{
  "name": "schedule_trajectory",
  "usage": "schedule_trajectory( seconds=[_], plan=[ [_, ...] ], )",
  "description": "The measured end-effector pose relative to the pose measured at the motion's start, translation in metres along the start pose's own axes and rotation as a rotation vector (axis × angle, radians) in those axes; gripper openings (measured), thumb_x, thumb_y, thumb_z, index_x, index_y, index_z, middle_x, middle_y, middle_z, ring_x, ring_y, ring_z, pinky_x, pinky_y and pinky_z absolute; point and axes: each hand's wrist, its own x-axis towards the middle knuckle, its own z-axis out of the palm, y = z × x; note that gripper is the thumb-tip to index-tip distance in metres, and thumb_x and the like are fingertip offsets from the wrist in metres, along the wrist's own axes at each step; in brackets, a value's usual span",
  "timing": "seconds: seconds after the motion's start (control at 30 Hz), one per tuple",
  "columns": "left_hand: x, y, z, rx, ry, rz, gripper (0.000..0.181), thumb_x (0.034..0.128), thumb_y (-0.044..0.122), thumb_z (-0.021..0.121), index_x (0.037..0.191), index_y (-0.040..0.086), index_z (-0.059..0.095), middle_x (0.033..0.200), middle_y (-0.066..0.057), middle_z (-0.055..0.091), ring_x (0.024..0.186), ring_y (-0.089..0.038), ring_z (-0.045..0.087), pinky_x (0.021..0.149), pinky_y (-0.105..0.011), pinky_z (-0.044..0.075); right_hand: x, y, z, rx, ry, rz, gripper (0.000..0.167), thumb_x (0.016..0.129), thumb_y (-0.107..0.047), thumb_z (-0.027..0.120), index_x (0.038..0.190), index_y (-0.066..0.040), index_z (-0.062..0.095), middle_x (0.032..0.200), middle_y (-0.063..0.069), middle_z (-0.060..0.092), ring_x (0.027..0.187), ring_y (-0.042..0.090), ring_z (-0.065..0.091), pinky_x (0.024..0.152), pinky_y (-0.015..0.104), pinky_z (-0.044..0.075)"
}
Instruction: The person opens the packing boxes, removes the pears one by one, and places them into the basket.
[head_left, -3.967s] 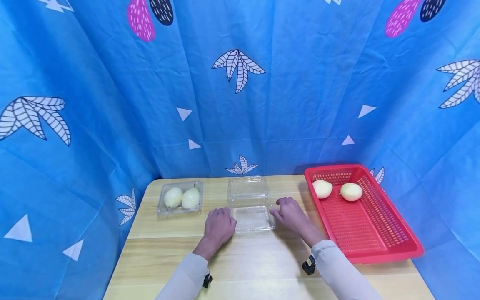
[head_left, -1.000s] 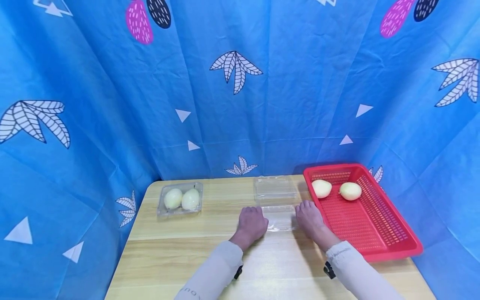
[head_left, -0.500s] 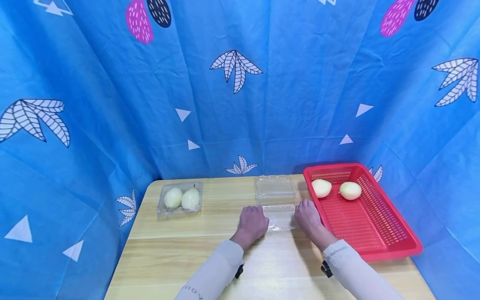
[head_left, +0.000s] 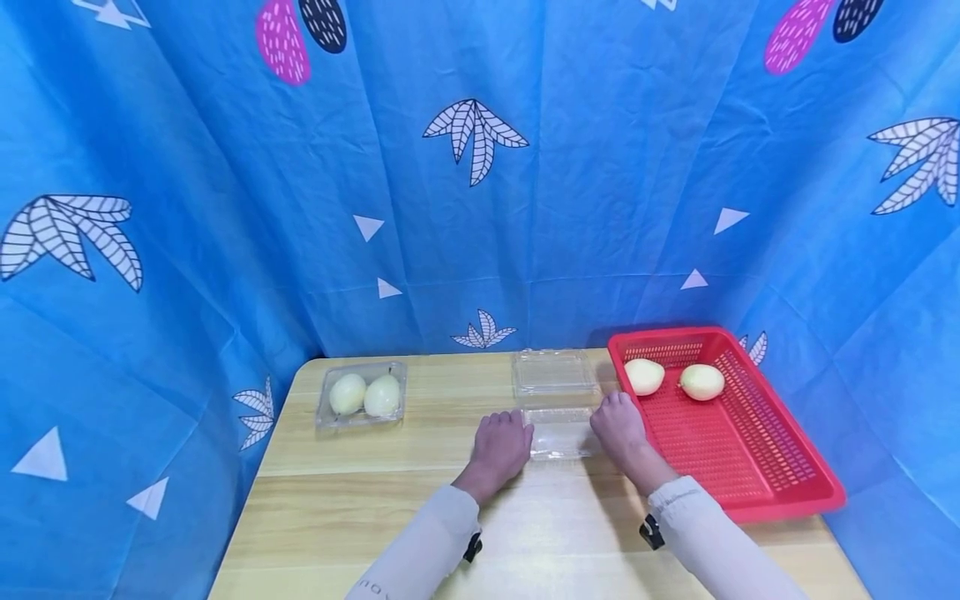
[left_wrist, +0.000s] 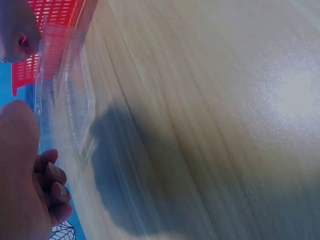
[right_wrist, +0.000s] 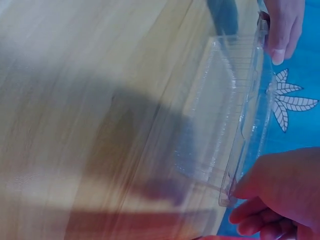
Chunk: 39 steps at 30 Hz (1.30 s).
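Observation:
A clear plastic container [head_left: 561, 433] lies unfolded at the right of the table's middle, its lid [head_left: 553, 372] toward the curtain. My left hand [head_left: 498, 446] grips its left edge, fingers curled, as the left wrist view shows the hand [left_wrist: 22, 175] beside the clear wall [left_wrist: 77, 100]. At the opposite edge, my right hand [head_left: 621, 429] pinches the rim; in the right wrist view the thumb of this hand [right_wrist: 285, 195] lies on a corner of the container [right_wrist: 220, 110], other fingers curled below. Nothing is inside the container.
A red basket [head_left: 716, 454] with two pale fruits [head_left: 643, 377] [head_left: 702, 382] stands right of my right hand. Far left on the table [head_left: 330, 508] is another clear container [head_left: 322, 412] holding two pale fruits [head_left: 347, 394] [head_left: 382, 396]. A blue curtain [head_left: 480, 242] surrounds the table.
Over four seconds, both hands and the unfolded container have moved right, closer to the basket. My right hand's fingers, spread earlier, have closed on the rim. In the last half second, my left hand shifted slightly left.

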Motion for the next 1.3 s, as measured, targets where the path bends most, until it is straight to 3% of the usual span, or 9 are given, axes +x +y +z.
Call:
schedule_trajectory(
  seconds=[0.37, 0.57, 0.97, 1.17, 1.3],
  plan=[
    [-0.004, -0.009, -0.006, -0.025, 0.017, 0.006, 0.046, 0.1104, 0.047, 0.035, 0.103, 0.009, 0.061, 0.089, -0.004, 0.061, 0.085, -0.021, 0.059, 0.081, -0.037, 0.050, 0.005, 0.002, 0.000, 0.005, 0.094, 0.000, 0.006, 0.082, -0.006, 0.071, 0.077, -0.004, 0.074, 0.074, 0.011, 0.064, 0.075, 0.026, 0.055, 0.068, 0.038, 0.045],
    [-0.007, -0.020, -0.013, -0.034, 0.045, 0.005, 0.044, 0.1094, 0.047, 0.039, 0.102, 0.009, 0.059, 0.088, -0.004, 0.061, 0.084, -0.021, 0.059, 0.079, -0.036, 0.048, 0.012, 0.000, -0.010, 0.033, 0.199, 0.010, 0.006, 0.079, -0.004, 0.071, 0.074, -0.003, 0.071, 0.072, 0.011, 0.063, 0.073, 0.026, 0.057, 0.065, 0.037, 0.048],
    [-0.015, -0.064, -0.031, -0.023, 0.040, -0.045, 0.041, 0.1091, 0.045, 0.042, 0.105, 0.008, 0.058, 0.092, -0.006, 0.057, 0.086, -0.023, 0.055, 0.082, -0.037, 0.048, 0.035, -0.016, -0.028, 0.149, 0.242, 0.008, 0.005, 0.079, -0.003, 0.066, 0.074, -0.004, 0.067, 0.070, 0.010, 0.062, 0.069, 0.026, 0.061, 0.066, 0.038, 0.055],
    [-0.022, -0.087, -0.040, 0.036, 0.027, -0.021, 0.043, 0.1087, 0.046, 0.041, 0.105, 0.007, 0.059, 0.092, -0.006, 0.055, 0.082, -0.021, 0.050, 0.076, -0.034, 0.046, 0.048, -0.033, -0.037, 0.212, 0.242, -0.001, 0.006, 0.081, -0.002, 0.061, 0.079, -0.002, 0.067, 0.074, 0.011, 0.064, 0.071, 0.027, 0.062, 0.065, 0.040, 0.054],
    [-0.029, -0.103, -0.046, 0.083, 0.047, -0.009, 0.042, 0.1080, 0.045, 0.043, 0.107, 0.007, 0.060, 0.094, -0.007, 0.057, 0.085, -0.022, 0.053, 0.078, -0.035, 0.047, 0.057, -0.048, -0.042, 0.235, 0.246, -0.008, 0.006, 0.081, -0.003, 0.061, 0.083, -0.003, 0.067, 0.077, 0.011, 0.064, 0.073, 0.026, 0.062, 0.066, 0.038, 0.054]
  ],
)
